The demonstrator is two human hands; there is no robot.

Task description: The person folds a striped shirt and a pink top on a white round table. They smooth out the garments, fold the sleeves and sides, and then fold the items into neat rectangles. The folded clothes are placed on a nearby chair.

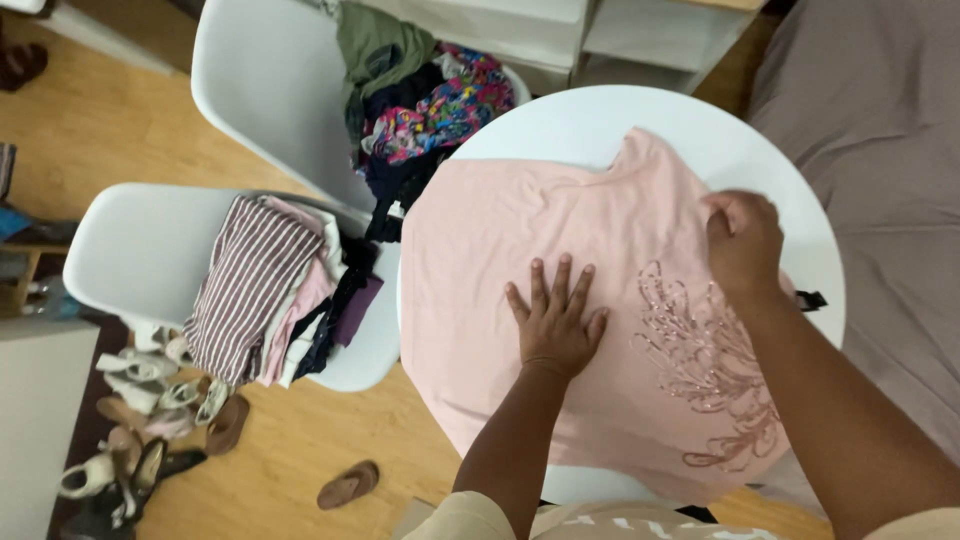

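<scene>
Pink T-shirt (520, 230) spread flat over a round white table (790, 200), covering most of its top, with a sparkly floral design on the near right part of the cloth. Left hand (556, 325) pressed palm down on the middle of the shirt, fingers spread and pointing far. Right hand (742, 240) curled into a loose fist on the far right part of the shirt, fingers bunched on the fabric near its edge; whether cloth is actually pinched between them cannot be told. Both forearms reaching in from the near edge of the view.

Left of the table, a white chair (120, 250) bearing a stack of folded clothes (275, 290), a striped garment on top. Farther off, a second white chair (270, 80) heaped with unfolded clothes (420, 100) in green, dark and bright floral colours, touching the table's far left rim. On the wooden floor (100, 130) at near left, a jumble of shoes and sandals (150, 420), with one brown sandal (348, 485) lying apart nearer the table. At right, a bed covered in grey-brown fabric (880, 150), just beside the table. White shelving (600, 30) at the far edge.
</scene>
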